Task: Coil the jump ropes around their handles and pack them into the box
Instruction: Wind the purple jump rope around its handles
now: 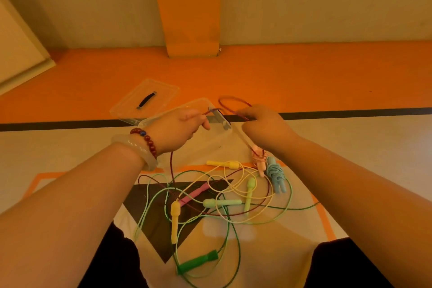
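My left hand (178, 130) pinches a dark red rope (233, 101) above the clear plastic box (205, 145). My right hand (265, 127) grips the same rope where it loops up between the hands. The rope drops from my left hand to the floor, and a pink handle (194, 194) lies in the tangle below. Loose yellow handles (174, 222), pale green handles (222, 203) and a dark green handle (198, 262) lie tangled in their ropes on the floor. A coiled blue rope (277, 176) and a coiled pale pink rope (259, 161) lie beside the box.
The clear lid (161, 91) with a black handle lies on the orange floor behind the box. An orange pillar (191, 18) stands at the wall beyond. My dark-clothed knees frame the rope pile at the bottom.
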